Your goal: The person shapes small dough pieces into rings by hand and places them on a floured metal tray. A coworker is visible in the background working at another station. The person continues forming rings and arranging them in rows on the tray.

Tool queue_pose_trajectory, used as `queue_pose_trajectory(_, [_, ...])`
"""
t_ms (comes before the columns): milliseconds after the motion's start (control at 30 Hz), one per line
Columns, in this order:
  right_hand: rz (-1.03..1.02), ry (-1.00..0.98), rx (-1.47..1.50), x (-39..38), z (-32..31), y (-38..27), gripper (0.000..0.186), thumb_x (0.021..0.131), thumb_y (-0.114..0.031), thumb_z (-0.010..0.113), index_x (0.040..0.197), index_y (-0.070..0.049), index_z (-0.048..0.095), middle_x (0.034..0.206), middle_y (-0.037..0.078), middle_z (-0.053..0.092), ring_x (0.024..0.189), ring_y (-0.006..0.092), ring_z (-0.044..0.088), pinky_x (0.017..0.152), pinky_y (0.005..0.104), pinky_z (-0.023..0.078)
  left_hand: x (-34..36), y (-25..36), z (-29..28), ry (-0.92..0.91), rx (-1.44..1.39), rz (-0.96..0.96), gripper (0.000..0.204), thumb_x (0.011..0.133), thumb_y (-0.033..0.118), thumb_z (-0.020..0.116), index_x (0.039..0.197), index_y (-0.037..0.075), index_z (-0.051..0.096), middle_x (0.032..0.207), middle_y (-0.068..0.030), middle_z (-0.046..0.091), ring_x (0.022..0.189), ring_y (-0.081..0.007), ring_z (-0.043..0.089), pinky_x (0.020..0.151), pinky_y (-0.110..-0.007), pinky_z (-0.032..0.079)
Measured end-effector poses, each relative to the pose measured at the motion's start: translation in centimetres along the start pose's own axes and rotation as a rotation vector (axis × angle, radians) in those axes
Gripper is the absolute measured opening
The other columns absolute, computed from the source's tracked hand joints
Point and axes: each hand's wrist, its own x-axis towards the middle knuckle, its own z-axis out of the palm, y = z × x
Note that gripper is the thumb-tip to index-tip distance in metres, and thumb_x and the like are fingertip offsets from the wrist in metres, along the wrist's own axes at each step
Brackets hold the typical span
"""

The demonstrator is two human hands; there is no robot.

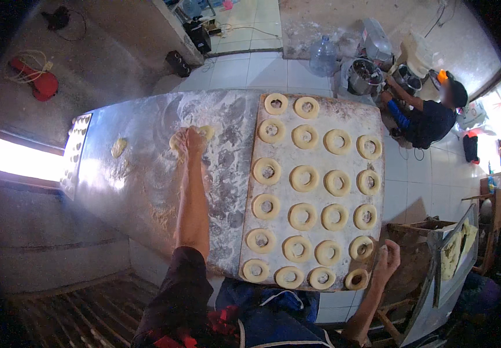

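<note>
On the floured metal table, my left hand [192, 142] is closed over a pale piece of dough [206, 132], which shows on both sides of the fingers. Right of it lies a flour-dusted board [317, 119] bearing rows of dough rings [304, 178]. My right hand [387, 260] hangs beside the board's near right corner, close to a dough ring [361, 247] but apart from it. Its fingers are loosely bent, with nothing visible in them.
A small dough scrap [119, 147] lies on the table's left part. A tray [77, 148] with round pieces sits at the far left end. Beyond the board, a co-worker [433, 116] crouches by metal mixing bowls [364, 76] and a water jug [323, 55]. A wooden-framed stand [430, 232] is at right.
</note>
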Motion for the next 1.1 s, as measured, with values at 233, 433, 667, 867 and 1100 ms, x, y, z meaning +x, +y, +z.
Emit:
queue_pose_trajectory(233, [-0.103,-0.377,0.067,-2.8,14.2,-10.1,0.025,0.083,-0.001,0.06,0.108,0.0,0.06,0.099,0.009,0.064,0.089,0.015,0.06,0.081,0.031,0.049,-7.5,-0.1,-7.9,-0.299,-1.011,-0.101,0.05,0.077,0.025,0.076,0.118,0.007,0.055,0.109,-0.013,0.058,0.107,-0.0271,0.054,0.086,-0.042,0.044])
queue_pose_trajectory(433, [-0.154,-0.77,0.232,-8.7,29.7,-19.4,0.034,0.088,-0.007,0.064,0.119,0.003,0.058,0.105,0.012,0.067,0.094,0.0152,0.064,0.081,0.0307,0.052,-20.8,-2.7,-14.9,-0.499,-1.573,-0.379,0.041,0.087,0.016,0.07,0.12,-0.006,0.056,0.114,-0.0135,0.06,0.106,-0.0215,0.055,0.087,-0.034,0.046])
queue_pose_trajectory(667, [-0.184,-0.941,0.216,-15.5,35.5,-21.9,0.031,0.085,-0.002,0.065,0.115,0.005,0.06,0.102,0.012,0.068,0.094,0.016,0.064,0.082,0.0317,0.053,-24.6,-9.5,-17.8,-0.43,-1.483,-0.273,0.037,0.087,0.021,0.07,0.114,-0.003,0.062,0.102,-0.0073,0.065,0.093,-0.0153,0.06,0.079,-0.031,0.049])
queue_pose_trajectory(867, [-0.352,-0.831,0.048,-20.1,36.5,-24.4,0.058,0.076,-0.003,0.07,0.13,-0.006,0.048,0.095,0.015,0.067,0.091,0.0215,0.066,0.078,0.0343,0.053,-25.7,-13.6,-16.6,-0.27,-1.477,-0.063,0.03,0.09,0.013,0.064,0.117,0.003,0.057,0.102,-0.0061,0.063,0.088,-0.014,0.06,0.076,-0.031,0.05])
queue_pose_trajectory(1100, [-0.162,-1.167,0.362,-22.0,36.1,-26.4,0.054,0.084,-0.013,0.064,0.132,-0.007,0.041,0.095,0.009,0.059,0.083,0.0174,0.06,0.073,0.0307,0.05,-26.9,-15.1,-17.0,-0.58,-2.298,-0.522,0.038,0.086,-0.004,0.057,0.119,0.009,0.045,0.099,-0.005,0.055,0.087,-0.0098,0.055,0.071,-0.024,0.049])
